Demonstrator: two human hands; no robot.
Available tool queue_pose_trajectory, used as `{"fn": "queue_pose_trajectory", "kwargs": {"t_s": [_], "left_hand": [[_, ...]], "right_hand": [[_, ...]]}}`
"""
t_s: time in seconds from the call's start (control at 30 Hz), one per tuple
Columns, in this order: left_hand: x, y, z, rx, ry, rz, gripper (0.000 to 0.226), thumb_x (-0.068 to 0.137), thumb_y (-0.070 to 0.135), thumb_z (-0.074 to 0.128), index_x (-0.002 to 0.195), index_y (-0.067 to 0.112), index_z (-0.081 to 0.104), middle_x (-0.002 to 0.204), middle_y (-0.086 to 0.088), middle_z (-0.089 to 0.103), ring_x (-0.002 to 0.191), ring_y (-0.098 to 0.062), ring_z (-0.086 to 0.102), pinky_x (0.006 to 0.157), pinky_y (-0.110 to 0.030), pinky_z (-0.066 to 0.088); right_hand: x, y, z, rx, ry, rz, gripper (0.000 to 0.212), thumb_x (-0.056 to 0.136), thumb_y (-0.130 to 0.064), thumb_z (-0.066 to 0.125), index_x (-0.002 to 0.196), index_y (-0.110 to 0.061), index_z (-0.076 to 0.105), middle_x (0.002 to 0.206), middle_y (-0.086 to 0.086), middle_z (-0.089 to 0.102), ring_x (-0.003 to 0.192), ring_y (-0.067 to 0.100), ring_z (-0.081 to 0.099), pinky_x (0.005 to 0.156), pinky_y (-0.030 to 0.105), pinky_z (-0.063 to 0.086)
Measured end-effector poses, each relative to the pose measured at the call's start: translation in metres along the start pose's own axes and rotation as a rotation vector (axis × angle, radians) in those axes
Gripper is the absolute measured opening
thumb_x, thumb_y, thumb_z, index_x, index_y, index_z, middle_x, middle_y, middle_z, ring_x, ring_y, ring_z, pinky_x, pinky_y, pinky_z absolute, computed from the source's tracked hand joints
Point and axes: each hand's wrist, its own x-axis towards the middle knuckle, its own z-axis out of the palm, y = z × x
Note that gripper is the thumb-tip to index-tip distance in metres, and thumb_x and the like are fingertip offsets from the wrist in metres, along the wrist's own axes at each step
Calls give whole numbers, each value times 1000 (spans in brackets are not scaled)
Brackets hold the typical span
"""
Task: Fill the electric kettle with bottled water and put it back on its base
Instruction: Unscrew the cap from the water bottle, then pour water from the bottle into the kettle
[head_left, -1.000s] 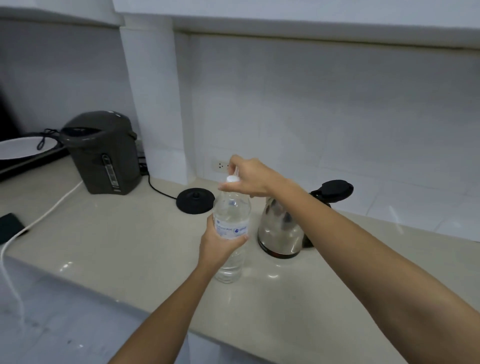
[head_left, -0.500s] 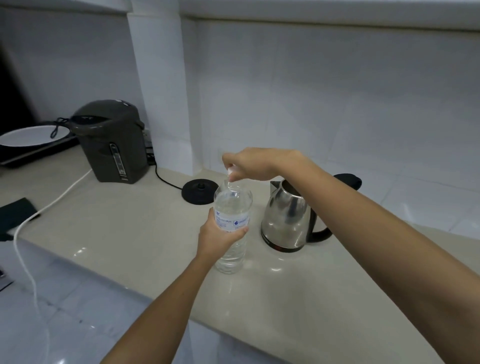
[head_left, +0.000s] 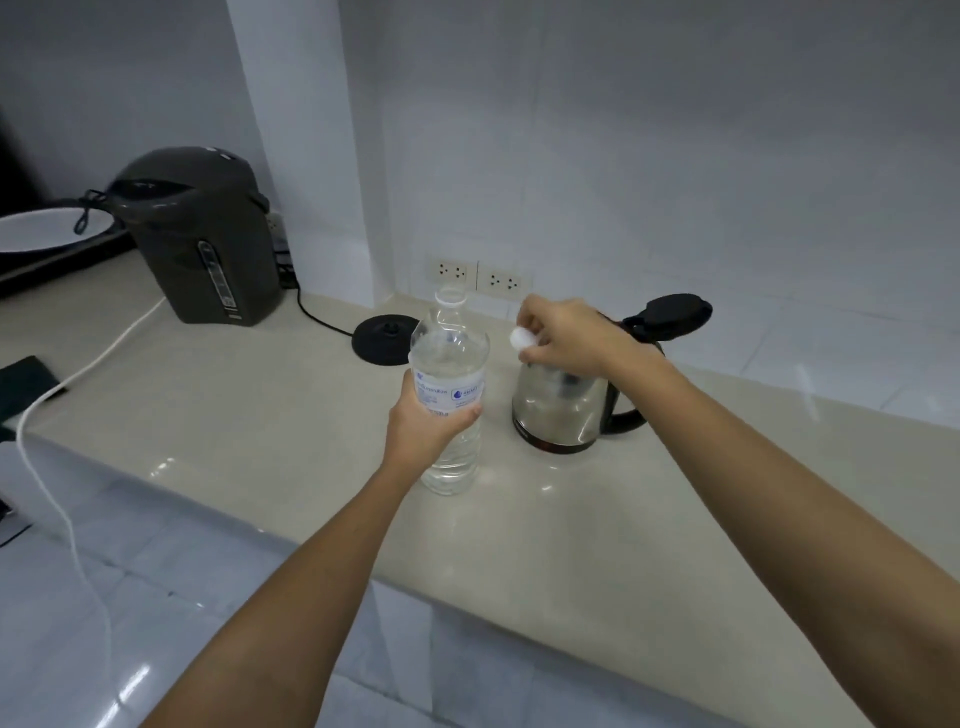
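A clear water bottle (head_left: 451, 358) with a white label stands upright on the beige counter (head_left: 260, 415), its neck uncapped. My left hand (head_left: 423, 431) grips the bottle around its middle. My right hand (head_left: 558, 332) pinches the white cap (head_left: 521, 339) to the right of the bottle's neck, above the steel kettle (head_left: 563, 410). The kettle rests on the counter with its black lid (head_left: 670, 313) flipped up. Its round black base (head_left: 384, 339) lies behind the bottle to the left, with nothing on it.
A dark grey thermo pot (head_left: 202, 234) stands at the back left, with a white cable (head_left: 67, 384) trailing off the counter edge. Wall sockets (head_left: 475, 273) sit behind the bottle. A white dish (head_left: 41, 231) and a dark flat object (head_left: 23, 384) are at the far left.
My right hand has lifted the cap off the bottle and carried it right, over the kettle. The view has tilted down and closer.
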Motion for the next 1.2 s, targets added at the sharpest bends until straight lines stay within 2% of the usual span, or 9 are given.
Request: {"fn": "queue_pose_trajectory", "kwargs": {"t_s": [0.17, 0.33, 0.53, 0.7, 0.8, 0.9, 1.0, 1.1, 1.2], "left_hand": [[-7, -4, 9, -60, 42, -23, 76, 66, 25, 88, 128, 27, 44, 104, 22, 59, 97, 3, 60, 75, -8, 42], [-14, -18, 22, -35, 104, -14, 97, 60, 23, 92, 139, 23, 35, 124, 10, 57, 112, -9, 56, 92, -20, 43], [-7, -19, 30, -45, 192, -17, 89, 63, 22, 90, 135, 22, 38, 120, 6, 61, 105, -10, 59, 91, -22, 47], [2, -10, 31, -10, 201, -29, 76, 67, 19, 86, 128, 19, 42, 107, 6, 60, 95, -12, 59, 82, -21, 45], [8, -10, 31, 60, 205, -15, 72, 67, 18, 85, 126, 17, 45, 109, 1, 64, 94, -15, 60, 81, -24, 45], [16, -4, 30, 161, 179, 30, 74, 65, 20, 85, 128, 19, 45, 112, 0, 66, 98, -19, 62, 85, -29, 48], [27, 4, 28, 294, 121, 87, 71, 65, 22, 83, 124, 18, 46, 109, -1, 66, 99, -23, 62, 83, -32, 48], [35, 12, 24, 429, 55, 148, 64, 65, 22, 82, 118, 15, 47, 104, -2, 65, 96, -23, 62, 77, -28, 43], [45, 22, 20, 520, 19, 180, 64, 64, 21, 82, 118, 13, 48, 103, -2, 63, 87, -19, 56, 72, -28, 42]], "right_hand": [[-48, 66, 86, 2, -205, 322, 21, 86, -21, 65, 101, -7, 63, 101, 11, 63, 95, 29, 63, 67, 28, 45], [-90, 107, 147, 42, -255, 530, 26, 84, -26, 65, 105, -11, 63, 116, 11, 59, 103, 27, 60, 80, 31, 48], [-105, 116, 166, 42, -179, 552, 31, 84, -24, 64, 109, -7, 63, 115, 13, 62, 106, 27, 57, 80, 29, 44], [-101, 112, 152, -48, -298, 525, 52, 85, -37, 65, 131, -16, 51, 130, 7, 51, 119, 25, 51, 93, 35, 45], [-86, 101, 119, -148, -126, 377, 38, 90, -32, 57, 126, -19, 56, 125, 1, 56, 114, 24, 56, 89, 37, 49], [-71, 93, 81, -292, 394, 54, 14, 83, -16, 60, 94, -11, 68, 92, 4, 68, 84, 27, 65, 66, 38, 56], [-53, 93, 42, -495, 664, -54, 24, 79, -15, 57, 98, -9, 71, 101, 4, 72, 94, 26, 68, 79, 36, 53], [-44, 93, 11, -577, 447, 149, 52, 89, -24, 55, 137, -5, 49, 145, 10, 48, 138, 28, 41, 113, 48, 31], [-40, 98, -7, -668, 168, 341, 66, 97, -38, 39, 151, -7, 21, 161, 7, 19, 150, 24, 10, 119, 50, 9]]}}
